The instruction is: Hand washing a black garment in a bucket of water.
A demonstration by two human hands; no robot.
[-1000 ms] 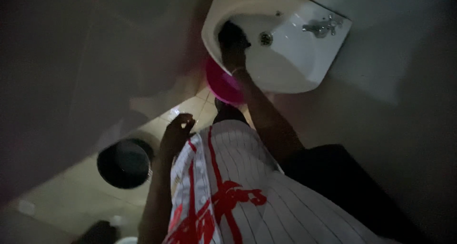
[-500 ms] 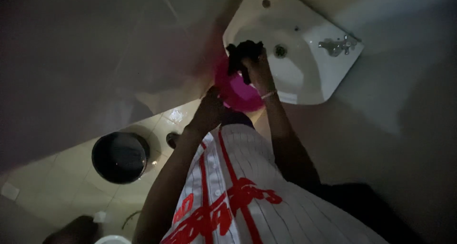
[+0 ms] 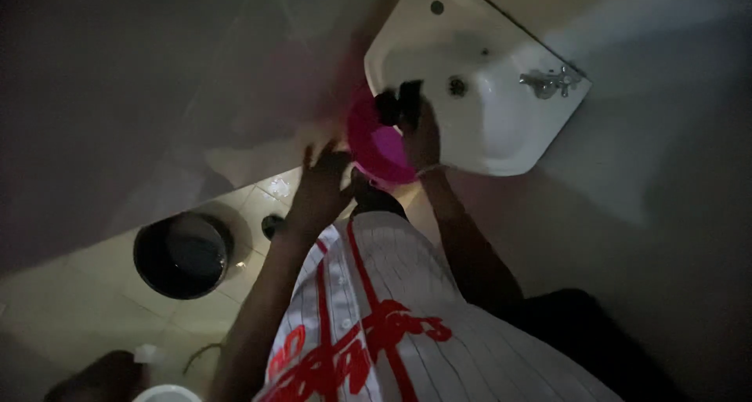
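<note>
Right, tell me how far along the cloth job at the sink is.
Done: the white sink basin looks bare, nothing left lying in it. In hand: the right hand grips a dark cloth at the sink's edge, over the pink basin; the left hand reaches toward that basin, fingers spread. Left: the cloth is not yet in the basin.

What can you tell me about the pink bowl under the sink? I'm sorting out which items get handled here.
The round pink plastic-looking bowl is tilted, with its inside facing the camera, and sits just below the white ceramic sink's front left rim. The right hand, gripping a dark cloth, overlaps its upper edge; the left hand reaches toward its lower left side, though contact is unclear in the dim light.
</note>
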